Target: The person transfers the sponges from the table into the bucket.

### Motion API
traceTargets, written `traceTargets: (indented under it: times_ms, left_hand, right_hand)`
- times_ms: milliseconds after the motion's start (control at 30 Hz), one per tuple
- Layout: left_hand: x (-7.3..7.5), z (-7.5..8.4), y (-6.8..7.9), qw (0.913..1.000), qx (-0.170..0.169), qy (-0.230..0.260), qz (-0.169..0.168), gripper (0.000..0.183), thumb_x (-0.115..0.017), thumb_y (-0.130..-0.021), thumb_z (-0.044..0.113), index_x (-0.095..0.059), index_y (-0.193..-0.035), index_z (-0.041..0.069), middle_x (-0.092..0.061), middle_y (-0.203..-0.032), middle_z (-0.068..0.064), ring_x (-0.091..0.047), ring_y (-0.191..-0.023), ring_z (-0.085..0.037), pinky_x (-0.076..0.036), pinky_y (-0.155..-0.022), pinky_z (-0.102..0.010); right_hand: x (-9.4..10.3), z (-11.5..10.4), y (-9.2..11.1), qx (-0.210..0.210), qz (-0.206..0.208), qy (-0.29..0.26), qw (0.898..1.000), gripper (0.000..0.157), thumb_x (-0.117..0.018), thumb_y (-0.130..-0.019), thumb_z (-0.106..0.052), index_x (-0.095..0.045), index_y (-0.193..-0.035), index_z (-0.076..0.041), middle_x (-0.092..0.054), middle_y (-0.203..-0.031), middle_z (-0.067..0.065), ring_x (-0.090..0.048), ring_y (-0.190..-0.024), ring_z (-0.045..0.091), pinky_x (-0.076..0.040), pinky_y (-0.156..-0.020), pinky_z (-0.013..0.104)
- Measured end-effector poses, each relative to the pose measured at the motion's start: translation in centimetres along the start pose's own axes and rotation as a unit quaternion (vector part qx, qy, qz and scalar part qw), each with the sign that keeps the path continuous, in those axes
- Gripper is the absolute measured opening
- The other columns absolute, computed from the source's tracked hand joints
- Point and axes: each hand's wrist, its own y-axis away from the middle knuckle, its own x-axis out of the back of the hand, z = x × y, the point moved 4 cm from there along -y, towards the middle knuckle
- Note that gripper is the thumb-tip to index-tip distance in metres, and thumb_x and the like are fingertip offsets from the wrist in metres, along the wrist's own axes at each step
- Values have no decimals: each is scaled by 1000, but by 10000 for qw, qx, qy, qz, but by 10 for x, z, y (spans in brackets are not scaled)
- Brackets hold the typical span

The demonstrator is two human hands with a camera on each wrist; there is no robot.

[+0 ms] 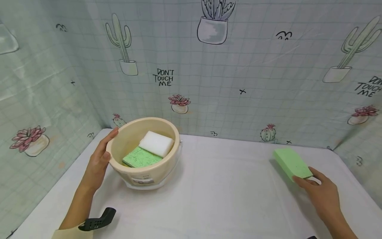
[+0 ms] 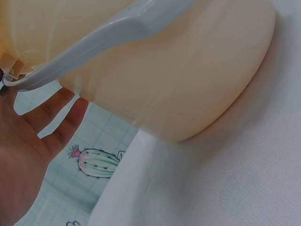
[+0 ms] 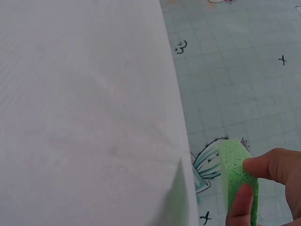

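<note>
A cream bucket [image 1: 143, 176] stands on the left part of the table. My left hand [image 1: 99, 161] rests against its left side at the rim, fingers stretched along the outer wall; in the left wrist view the grey handle hides part of that hand. Inside the bucket lie a white sponge [image 1: 156, 143] and a green sponge [image 1: 141, 158], the white one partly over the green. Off to the right, my right hand [image 1: 323, 191] pinches a light green sponge [image 1: 290, 162] at its near end, between thumb and fingers. That sponge is held above the tabletop and casts a shadow.
A white cloth covers the table [image 1: 223, 199]. Behind it hangs a pale green curtain [image 1: 209, 76] printed with cacti, which also closes off the left and right sides. A black strap piece [image 1: 98, 219] sits on my left wrist.
</note>
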Motion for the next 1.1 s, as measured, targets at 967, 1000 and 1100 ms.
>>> traceTargets:
  times_ms: [967,1000,1100]
  left_hand:
    - [2,-1,1,9996,195,-170,127,58,-48,-99,35,-31,-150,12,-22,-157,-4,-15,-143,-20,-27,-106,-18]
    - [2,-1,1,9996,188,-171,127,58,-48,-99,35,-31,-150,12,-23,-157,-4,-15,-143,-20,-27,-106,-18]
    - [2,-1,1,9996,201,-179,131,58,-48,-99,35,-31,-150,12,-22,-157,-4,-15,-143,-20,-27,-106,-18]
  right_hand:
    - [-33,-122,40,1413,-760,-968,9823,86,-70,-86,-40,-25,-152,-10,-63,-113,10,-58,-89,-3,-49,-69,17]
    - [-35,-126,42,1444,-806,-1016,9810,85,-70,-86,-40,-25,-152,-10,-62,-114,10,-58,-89,-2,-49,-69,17]
    - [-40,-138,46,1545,-897,-1088,9779,83,-71,-86,-38,-26,-151,-11,-61,-114,12,-57,-90,1,-49,-69,17]
